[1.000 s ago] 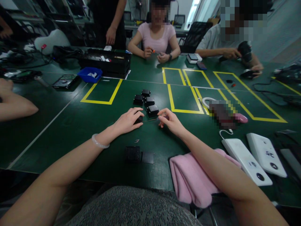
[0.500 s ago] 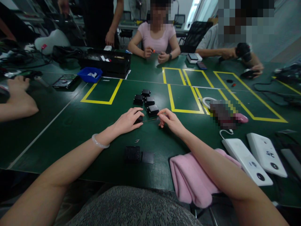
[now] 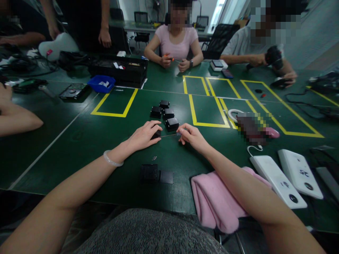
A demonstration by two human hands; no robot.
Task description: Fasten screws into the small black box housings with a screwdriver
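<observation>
My left hand is curled over a small black box on the green table, holding it down. My right hand pinches a thin screwdriver whose shaft points left at that box. Just beyond lie several more small black boxes in a cluster. Nearer me rest a black square part and a flat black cover, with tiny screws beside them.
A pink cloth lies under my right forearm. Two white devices sit at the right. Yellow tape rectangles mark the table. A blue bin and black tray stand far left. Other people sit opposite; another person's arm rests at the left.
My hands stay almost still on the box and screwdriver. The person's arm at the left pulled its hand back, and the standing people behind shifted.
</observation>
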